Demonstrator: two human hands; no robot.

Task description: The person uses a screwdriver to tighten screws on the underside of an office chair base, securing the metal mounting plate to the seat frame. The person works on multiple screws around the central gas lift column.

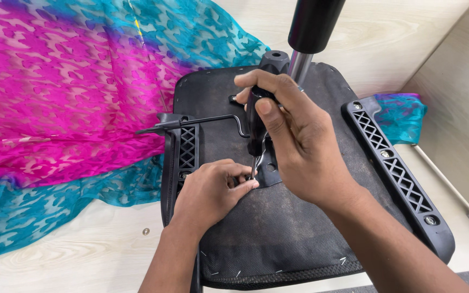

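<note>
An upturned office chair seat (278, 239) lies on the floor, its black fabric underside facing me. My right hand (294, 135) grips the dark handle of a screwdriver (256, 122), held upright with its metal shaft pointing down at the black metal plate (270, 168) in the seat's middle. My left hand (213, 190) rests on the seat, its fingertips pinched around the screwdriver tip where it meets the plate. The chair's gas-lift column (308, 32) rises just behind my right hand.
Black plastic armrest brackets sit on the left (187, 149) and right (397, 173) of the seat. A bent metal lever (202, 122) sticks out leftward. Pink and teal patterned cloth (61, 108) covers the wooden floor at left. A pale wall panel (457, 97) stands at right.
</note>
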